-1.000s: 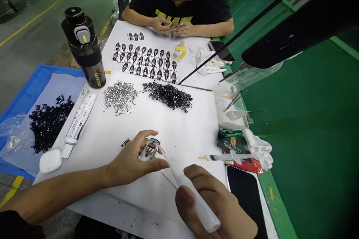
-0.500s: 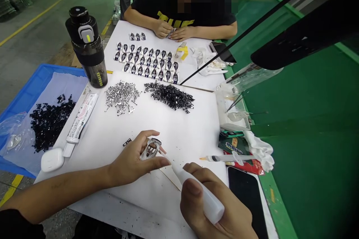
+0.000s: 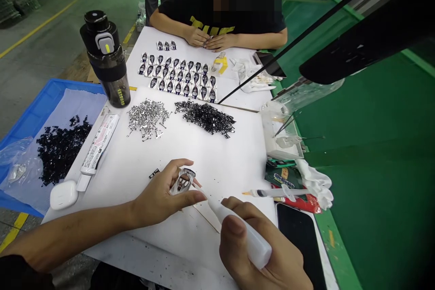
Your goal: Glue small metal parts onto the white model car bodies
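Two piles [image 3: 206, 118] lie on the table [image 3: 238, 158] near green panelling [image 3: 356, 122]; left fingers [image 3: 193, 198] grasp a silver part [image 3: 182, 182], right fingers [image 3: 234, 235] a white bottle [image 3: 255, 244].

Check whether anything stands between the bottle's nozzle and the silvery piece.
Nothing visible does. The bottle in the right hand points its nozzle at the silvery piece, with the left thumb lying beside the nozzle; tip contact is unclear.

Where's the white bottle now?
Head view, just right of bottom centre: the white bottle is in the right hand, its tip near the silvery part in the left hand.
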### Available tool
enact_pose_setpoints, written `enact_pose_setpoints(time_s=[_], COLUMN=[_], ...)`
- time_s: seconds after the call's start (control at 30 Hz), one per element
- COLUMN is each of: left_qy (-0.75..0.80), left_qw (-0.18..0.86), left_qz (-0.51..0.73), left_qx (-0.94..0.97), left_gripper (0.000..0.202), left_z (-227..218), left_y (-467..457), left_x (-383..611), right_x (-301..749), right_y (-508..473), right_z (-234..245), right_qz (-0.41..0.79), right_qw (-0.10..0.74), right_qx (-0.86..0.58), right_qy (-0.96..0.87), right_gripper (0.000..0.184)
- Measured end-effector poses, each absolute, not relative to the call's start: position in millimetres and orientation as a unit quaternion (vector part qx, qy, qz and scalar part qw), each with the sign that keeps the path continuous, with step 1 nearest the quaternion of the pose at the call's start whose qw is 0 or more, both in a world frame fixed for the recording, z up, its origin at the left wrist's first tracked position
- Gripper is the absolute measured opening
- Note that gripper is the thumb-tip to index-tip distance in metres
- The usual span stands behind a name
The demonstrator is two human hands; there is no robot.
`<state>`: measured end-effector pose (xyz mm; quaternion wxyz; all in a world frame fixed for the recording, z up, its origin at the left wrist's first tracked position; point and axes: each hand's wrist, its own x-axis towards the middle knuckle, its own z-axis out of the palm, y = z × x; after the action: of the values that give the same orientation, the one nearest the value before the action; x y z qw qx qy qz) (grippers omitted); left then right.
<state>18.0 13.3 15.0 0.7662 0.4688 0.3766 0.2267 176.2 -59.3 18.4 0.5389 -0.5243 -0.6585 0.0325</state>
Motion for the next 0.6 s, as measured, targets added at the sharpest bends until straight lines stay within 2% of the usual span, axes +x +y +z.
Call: enact_pose_setpoints(time_s=[0.1, 0.27, 0.4, 0.6], left_qy=[0.375, 0.376, 0.379, 0.385], left_qw=[0.762, 0.76, 0.758, 0.756], left_qz=[0.228, 0.233, 0.219, 0.23], left_qx=[0.477, 0.476, 0.483, 0.476], left_gripper=[0.072, 0.069, 0.074, 0.075], left_z=[13.6, 12.3, 14.4, 11.6], left_y=[13.1, 12.7, 13.9, 13.3], left_x=[17.4, 16.9, 16.0, 16.7], right_x=[175.9, 177.6, 177.9, 176.2], right_y=[-58.8, -61.4, -64.6, -65.2], right_z=[20.9, 27.4, 28.0, 25.9], right_qz=[0.053, 0.075, 0.052, 0.013], right_qw=[0.575, 0.534, 0.547, 0.501], right_qx=[-0.502, -0.536, -0.516, -0.524], right_qy=[-0.644, -0.649, -0.657, -0.688], right_gripper=[0.028, 0.028, 0.03, 0.031])
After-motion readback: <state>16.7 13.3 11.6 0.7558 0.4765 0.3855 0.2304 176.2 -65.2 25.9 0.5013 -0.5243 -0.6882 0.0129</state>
